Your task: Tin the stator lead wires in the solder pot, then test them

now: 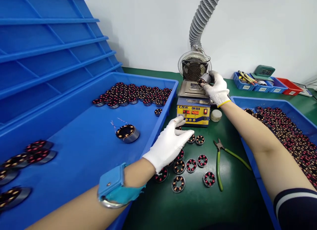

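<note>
1. While gripping a wound motor stator [205, 79] between thumb and fingers of the white-gloved right hand [218, 87], pictured at a CM 558 solder pot [193, 114], below a ribbed gray duct [204, 18]; impossible to tell whether resting on its metal top [184, 91] or just above.
2. Holding the white-gloved left hand [170, 142] spread, thumb well apart from fingers, over the loose stators [179, 161] on the green worktop [198, 207].
3. Flanked on the left by a blue tray [91, 150] of stators, including a wire-trailing stator [131, 136] toward its right side, with stacked trays [47, 42] beyond.
4. Bordered on the right by a second blue tray [267, 102], heaped with stators, with green-handled diagonal cutters [219, 146] lying beside it, handles spread.
5. Backed by a white wall [148, 32], with a digital clock [264, 71] and small blue bins [278, 88] at the worktop's far right.
</note>
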Motion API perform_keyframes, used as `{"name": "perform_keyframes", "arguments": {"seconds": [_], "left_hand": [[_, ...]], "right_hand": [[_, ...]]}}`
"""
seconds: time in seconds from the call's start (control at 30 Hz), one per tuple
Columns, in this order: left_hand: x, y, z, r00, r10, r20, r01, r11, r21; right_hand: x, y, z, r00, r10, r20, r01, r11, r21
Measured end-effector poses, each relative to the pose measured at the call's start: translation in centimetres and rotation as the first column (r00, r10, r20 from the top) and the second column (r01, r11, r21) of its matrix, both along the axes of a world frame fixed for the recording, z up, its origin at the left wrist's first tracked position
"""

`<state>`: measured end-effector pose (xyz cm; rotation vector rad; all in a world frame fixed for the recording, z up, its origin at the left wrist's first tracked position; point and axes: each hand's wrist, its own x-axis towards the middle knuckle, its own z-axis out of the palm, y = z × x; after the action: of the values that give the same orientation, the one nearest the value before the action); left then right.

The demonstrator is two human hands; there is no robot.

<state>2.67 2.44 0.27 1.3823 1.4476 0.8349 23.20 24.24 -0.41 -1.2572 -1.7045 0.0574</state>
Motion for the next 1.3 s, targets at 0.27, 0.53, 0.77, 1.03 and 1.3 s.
{"name": "perform_keyframes", "arguments": {"seconds": [0.27,0.53,0.77,1.03,1.3], "left_hand": [[0.0,-0.1,0.0,0.999,-0.027,-0.038,0.026,0.999,-0.019],[0.1,-0.1,0.2,0.999,-0.026,-0.031,0.026,1.000,0.006],[0.2,-0.2,0.2,0.999,-0.035,-0.032,0.035,0.999,0.011],[0.1,0.0,-0.2,0.999,-0.037,-0.034,0.037,0.999,0.013],[0.2,-0.1,0.0,0.998,-0.042,-0.042,0.042,0.999,0.015]], "right_hand": [[-0.3,-0.9,0.4,0.998,0.018,0.058,-0.016,0.999,-0.029],[-0.6,-1.6,0.6,0.991,0.020,0.131,-0.015,0.999,-0.038],[-0.7,-1.7,0.5,0.987,0.028,0.158,-0.025,0.999,-0.022],[-0.7,-1.3,0.7,0.997,0.013,0.071,-0.012,1.000,-0.010],[-0.4,-0.3,0.2,1.000,-0.020,0.023,0.020,1.000,0.005]]}}
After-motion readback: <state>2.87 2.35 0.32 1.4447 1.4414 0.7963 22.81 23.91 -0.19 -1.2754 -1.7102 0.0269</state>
